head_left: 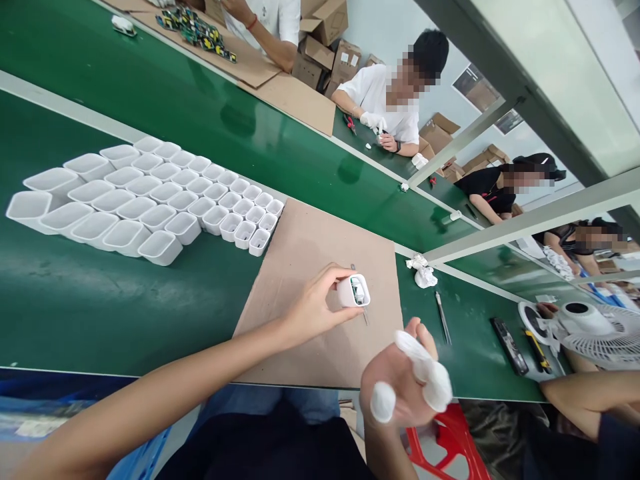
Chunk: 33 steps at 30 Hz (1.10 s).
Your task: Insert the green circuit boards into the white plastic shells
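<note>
My left hand (315, 308) grips a small white plastic shell (353, 291) with a circuit part inside, held over a brown cardboard sheet (310, 253) on the green bench. My right hand (405, 380) is raised at the bench's near edge, wearing white finger cots on thumb and fingers; its fingers are loosely curled and hold nothing that I can see. A thin metal tool (365, 317) lies on the cardboard just below the shell. Rows of several empty white shells (150, 200) stand to the left.
Tweezers (443, 318), a crumpled white wipe (423, 272), a black bar (509, 345) and a yellow-handled tool (537, 348) lie to the right, near a white fan (595, 330). Other people work across the green conveyor (200, 100). A neighbour's arm (590, 393) rests at right.
</note>
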Each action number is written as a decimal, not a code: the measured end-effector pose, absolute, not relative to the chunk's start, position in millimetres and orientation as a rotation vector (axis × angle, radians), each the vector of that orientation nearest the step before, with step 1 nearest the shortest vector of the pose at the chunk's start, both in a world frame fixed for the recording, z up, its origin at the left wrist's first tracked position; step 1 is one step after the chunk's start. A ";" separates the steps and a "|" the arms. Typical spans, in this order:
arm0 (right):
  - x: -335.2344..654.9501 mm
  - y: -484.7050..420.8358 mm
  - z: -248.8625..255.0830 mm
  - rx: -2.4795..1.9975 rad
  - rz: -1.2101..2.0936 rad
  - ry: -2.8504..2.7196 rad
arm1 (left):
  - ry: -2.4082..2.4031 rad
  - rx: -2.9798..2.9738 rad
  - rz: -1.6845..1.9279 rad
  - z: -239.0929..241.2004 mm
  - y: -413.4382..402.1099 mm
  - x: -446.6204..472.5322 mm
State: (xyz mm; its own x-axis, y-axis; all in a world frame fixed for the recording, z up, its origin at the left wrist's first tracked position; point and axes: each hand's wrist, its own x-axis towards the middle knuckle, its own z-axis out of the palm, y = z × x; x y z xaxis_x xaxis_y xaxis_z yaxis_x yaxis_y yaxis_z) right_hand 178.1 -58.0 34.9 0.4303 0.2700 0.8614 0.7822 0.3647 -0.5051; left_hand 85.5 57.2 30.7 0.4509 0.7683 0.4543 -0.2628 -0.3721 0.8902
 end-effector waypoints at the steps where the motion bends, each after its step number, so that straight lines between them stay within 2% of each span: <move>1: 178.3 -56.3 42.8 -1.190 -0.479 -1.039 | 0.446 1.590 1.181 31.2 57.1 85.2; 6: 193.9 -49.6 61.2 -1.211 -0.289 -0.951 | 0.344 1.580 1.248 33.2 57.2 82.9; 13: 206.8 -54.9 47.1 -1.245 -0.087 -1.075 | 0.401 1.598 1.221 33.6 57.8 81.9; 21: 200.6 -62.7 46.7 -1.287 -0.401 -1.802 | 0.404 1.684 1.228 32.4 60.0 82.2; 33: 212.0 -60.5 54.1 -1.283 -0.553 -1.915 | 0.386 1.773 1.223 34.3 58.4 81.1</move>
State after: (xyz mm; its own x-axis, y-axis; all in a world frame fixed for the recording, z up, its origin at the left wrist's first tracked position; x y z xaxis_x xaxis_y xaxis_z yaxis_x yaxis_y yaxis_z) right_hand 212.0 -60.5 54.1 -0.2142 0.5884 0.7797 0.9134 0.4035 -0.0536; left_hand 81.1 58.4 34.3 0.4574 0.6816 0.5711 -0.2301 -0.5297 0.8164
